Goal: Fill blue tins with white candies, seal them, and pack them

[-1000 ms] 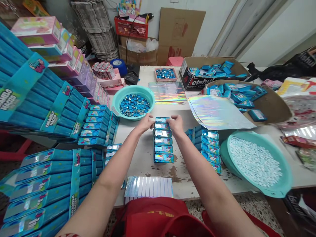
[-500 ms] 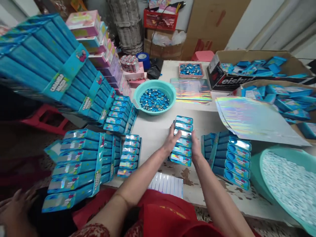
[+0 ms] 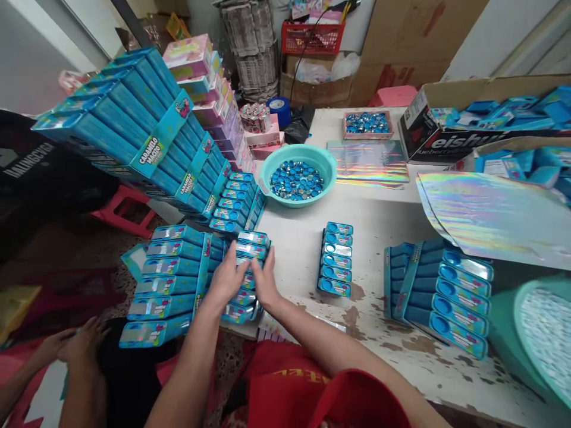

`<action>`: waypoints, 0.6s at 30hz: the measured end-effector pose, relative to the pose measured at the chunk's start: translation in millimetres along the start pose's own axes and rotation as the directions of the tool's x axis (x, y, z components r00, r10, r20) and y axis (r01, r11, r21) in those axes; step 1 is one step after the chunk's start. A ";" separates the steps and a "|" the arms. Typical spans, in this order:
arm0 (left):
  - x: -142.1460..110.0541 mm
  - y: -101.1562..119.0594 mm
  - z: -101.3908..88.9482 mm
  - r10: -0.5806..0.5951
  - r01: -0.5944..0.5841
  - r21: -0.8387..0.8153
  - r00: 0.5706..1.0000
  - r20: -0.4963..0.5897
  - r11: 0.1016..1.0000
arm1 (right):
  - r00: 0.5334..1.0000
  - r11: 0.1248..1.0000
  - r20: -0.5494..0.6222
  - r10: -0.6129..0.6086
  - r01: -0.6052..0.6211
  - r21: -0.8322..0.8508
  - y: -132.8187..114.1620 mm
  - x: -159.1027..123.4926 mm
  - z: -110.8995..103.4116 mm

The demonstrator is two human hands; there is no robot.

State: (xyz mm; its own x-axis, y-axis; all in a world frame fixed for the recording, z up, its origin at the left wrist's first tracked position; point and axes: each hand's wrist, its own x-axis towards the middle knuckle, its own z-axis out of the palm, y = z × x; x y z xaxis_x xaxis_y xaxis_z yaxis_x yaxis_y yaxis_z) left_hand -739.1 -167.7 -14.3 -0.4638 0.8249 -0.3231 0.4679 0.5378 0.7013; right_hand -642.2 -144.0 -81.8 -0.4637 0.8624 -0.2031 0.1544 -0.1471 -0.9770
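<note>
A pack of slim blue candy boxes [image 3: 241,295] stands in a row near the table's left front edge. My left hand [image 3: 228,278] presses against its left side, and my right hand [image 3: 266,278] clasps the right side. Both thumbs rest over the tops of the boxes. A similar row of blue boxes [image 3: 336,260], with round recesses in several tops, stands untouched in the middle of the table. Just left of my left hand are larger stacked packs [image 3: 160,279], their box tops partly silvery.
Behind the hands sits a turquoise basin [image 3: 330,178] of small blue and silver discs. Tall stacked packs [image 3: 147,128] rise at the left. More packs [image 3: 446,291], holographic sheets [image 3: 486,214] and a basin of white pieces [image 3: 521,339] are at the right. Another person's hands [image 3: 74,351] show lower left.
Both my hands have let go of the middle pack and moved left onto the pack by the left stacks. The view has shifted left.
</note>
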 end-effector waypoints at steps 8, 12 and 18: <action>-41.4 32.5 39.7 0.431 -0.384 0.261 0.890 -0.152 0.886 | 0.989 0.999 0.149 -0.023 0.016 0.047 15.4 -42.3 -80.3; -54.3 22.6 99.3 0.401 -0.502 0.111 0.789 0.466 0.858 | 0.997 0.941 -0.023 0.068 -0.072 -0.330 67.9 -106.6 -152.2; -29.1 -21.5 150.9 0.055 -0.472 0.551 0.791 0.609 0.688 | 0.924 0.611 -0.249 0.291 -0.380 -0.694 109.2 -138.3 -183.4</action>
State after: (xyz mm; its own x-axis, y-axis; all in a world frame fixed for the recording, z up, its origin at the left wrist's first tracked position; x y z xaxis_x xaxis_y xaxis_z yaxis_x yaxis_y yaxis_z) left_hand -622.1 -177.0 -115.8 0.1169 0.7884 -0.6040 0.9555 0.0765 0.2848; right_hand -401.2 -190.5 -148.5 -0.1661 0.8743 -0.4561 0.8762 -0.0813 -0.4750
